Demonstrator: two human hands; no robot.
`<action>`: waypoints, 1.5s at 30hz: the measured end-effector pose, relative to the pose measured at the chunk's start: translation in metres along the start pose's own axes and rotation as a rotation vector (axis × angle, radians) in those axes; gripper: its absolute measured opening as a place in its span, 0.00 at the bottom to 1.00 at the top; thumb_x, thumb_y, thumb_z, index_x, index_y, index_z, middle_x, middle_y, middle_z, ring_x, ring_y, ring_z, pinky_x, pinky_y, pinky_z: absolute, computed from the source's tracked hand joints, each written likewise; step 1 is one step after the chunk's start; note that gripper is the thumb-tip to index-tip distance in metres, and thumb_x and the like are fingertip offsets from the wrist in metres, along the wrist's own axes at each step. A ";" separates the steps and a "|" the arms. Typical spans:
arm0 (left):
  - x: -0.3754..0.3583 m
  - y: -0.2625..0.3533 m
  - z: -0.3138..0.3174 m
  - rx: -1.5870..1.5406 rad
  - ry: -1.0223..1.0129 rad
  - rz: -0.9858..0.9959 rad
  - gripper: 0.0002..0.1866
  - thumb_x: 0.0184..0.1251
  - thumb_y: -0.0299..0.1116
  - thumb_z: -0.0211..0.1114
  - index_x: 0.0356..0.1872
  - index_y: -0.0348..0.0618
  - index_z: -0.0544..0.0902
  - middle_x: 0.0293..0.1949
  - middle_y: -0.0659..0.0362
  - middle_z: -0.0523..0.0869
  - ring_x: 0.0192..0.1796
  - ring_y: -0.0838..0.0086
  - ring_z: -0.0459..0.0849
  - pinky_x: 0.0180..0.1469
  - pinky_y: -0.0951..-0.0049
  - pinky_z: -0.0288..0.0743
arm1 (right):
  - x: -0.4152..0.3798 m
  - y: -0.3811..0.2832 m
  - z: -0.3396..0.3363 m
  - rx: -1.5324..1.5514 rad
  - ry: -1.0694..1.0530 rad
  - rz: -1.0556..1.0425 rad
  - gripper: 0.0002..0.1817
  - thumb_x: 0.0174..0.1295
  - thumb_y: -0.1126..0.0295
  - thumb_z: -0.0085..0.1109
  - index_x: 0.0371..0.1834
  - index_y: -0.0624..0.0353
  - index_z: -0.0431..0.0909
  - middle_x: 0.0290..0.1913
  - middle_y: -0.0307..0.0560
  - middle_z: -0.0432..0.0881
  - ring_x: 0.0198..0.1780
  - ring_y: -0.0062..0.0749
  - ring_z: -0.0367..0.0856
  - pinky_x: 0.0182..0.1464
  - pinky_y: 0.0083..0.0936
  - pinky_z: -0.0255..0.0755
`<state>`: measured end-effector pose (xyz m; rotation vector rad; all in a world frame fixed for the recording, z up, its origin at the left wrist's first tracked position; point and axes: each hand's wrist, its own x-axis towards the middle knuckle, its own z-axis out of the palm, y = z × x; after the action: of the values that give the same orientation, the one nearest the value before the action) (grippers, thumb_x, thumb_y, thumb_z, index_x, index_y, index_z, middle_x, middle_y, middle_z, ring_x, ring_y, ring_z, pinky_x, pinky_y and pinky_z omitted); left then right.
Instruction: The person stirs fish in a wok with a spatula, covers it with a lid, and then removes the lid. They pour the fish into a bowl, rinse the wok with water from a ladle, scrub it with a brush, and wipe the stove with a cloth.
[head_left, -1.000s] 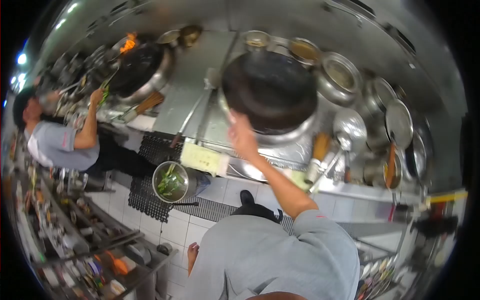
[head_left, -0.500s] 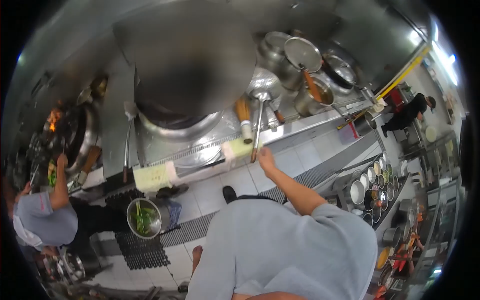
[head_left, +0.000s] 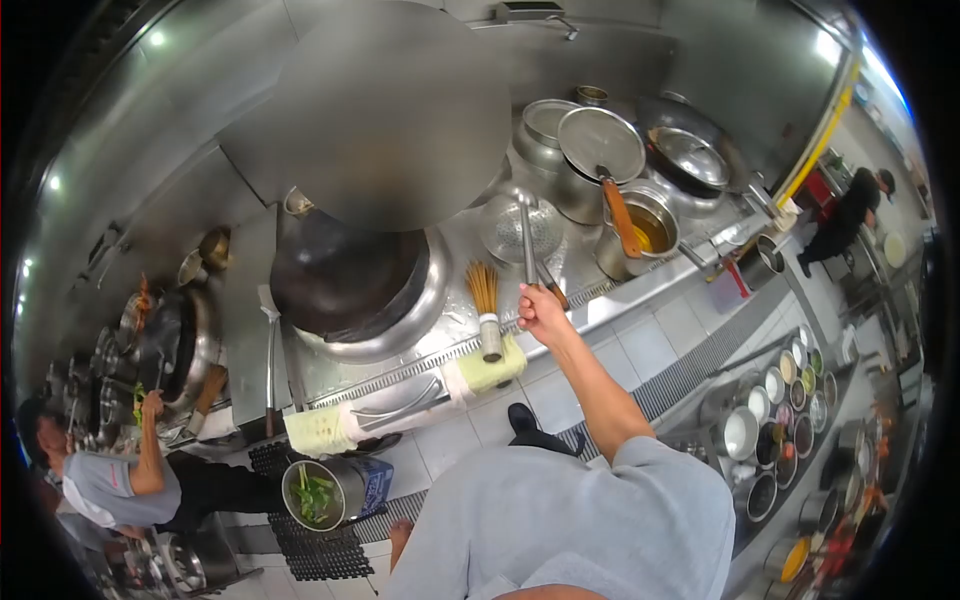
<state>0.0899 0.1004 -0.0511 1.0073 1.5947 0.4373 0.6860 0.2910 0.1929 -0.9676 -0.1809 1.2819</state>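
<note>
My right hand (head_left: 543,311) is closed round the handle end of a long metal ladle (head_left: 529,245). Its head, at the edge of a blurred grey patch, lies over a perforated skimmer (head_left: 510,230) on the steel counter. Left of this hand, a bamboo wok brush (head_left: 484,310) rests bristles up at the counter's front. A large dark wok (head_left: 350,285) sits on its burner ring farther left; the blur hides its upper part. My left hand (head_left: 400,538) shows only as a sliver beside my shirt, low down, with its fingers hidden.
A pot of yellow liquid (head_left: 650,230) and a mesh strainer (head_left: 601,145) stand to the right. A long-handled spatula (head_left: 270,370) lies left of the wok. A bucket with greens (head_left: 315,495) is on the floor. Co-workers (head_left: 115,485) stand at left and far right (head_left: 850,220).
My right hand has moved up from beside the ladle's handle end and closed on it. The ladle has shifted slightly. The camera view has tilted, showing more of the wok.
</note>
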 end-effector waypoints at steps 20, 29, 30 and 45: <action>-0.065 0.161 0.144 0.034 0.271 -0.137 0.22 0.66 0.34 0.61 0.59 0.38 0.77 0.38 0.52 0.86 0.35 0.68 0.87 0.33 0.69 0.82 | 0.478 -0.124 0.018 -0.440 -0.412 0.273 0.06 0.64 0.71 0.53 0.40 0.60 0.69 0.25 0.51 0.77 0.17 0.33 0.73 0.17 0.32 0.64; -0.102 0.022 0.154 0.106 0.245 -0.301 0.19 0.66 0.40 0.63 0.52 0.38 0.82 0.32 0.54 0.87 0.32 0.70 0.86 0.33 0.69 0.81 | 0.411 -0.027 -0.042 -1.128 0.047 -0.713 0.23 0.66 0.67 0.53 0.63 0.58 0.64 0.31 0.54 0.79 0.19 0.39 0.75 0.19 0.35 0.69; -0.104 0.019 0.157 0.093 0.242 -0.310 0.19 0.66 0.41 0.63 0.52 0.38 0.82 0.32 0.54 0.87 0.32 0.70 0.86 0.33 0.69 0.81 | 0.408 -0.039 -0.033 -0.974 -0.035 -0.528 0.19 0.67 0.67 0.53 0.59 0.58 0.66 0.29 0.50 0.77 0.17 0.34 0.72 0.18 0.32 0.66; 0.013 0.036 0.083 0.082 0.111 0.056 0.20 0.71 0.44 0.61 0.50 0.36 0.82 0.31 0.54 0.88 0.29 0.74 0.85 0.29 0.68 0.79 | 0.173 -0.163 0.080 0.488 -0.421 0.278 0.09 0.71 0.69 0.48 0.38 0.66 0.69 0.20 0.31 0.66 0.13 0.14 0.57 0.15 0.17 0.51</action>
<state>0.1800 0.1118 -0.0568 1.1079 1.6984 0.4766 0.8123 0.4858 0.2882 -0.3035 -0.0511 1.6786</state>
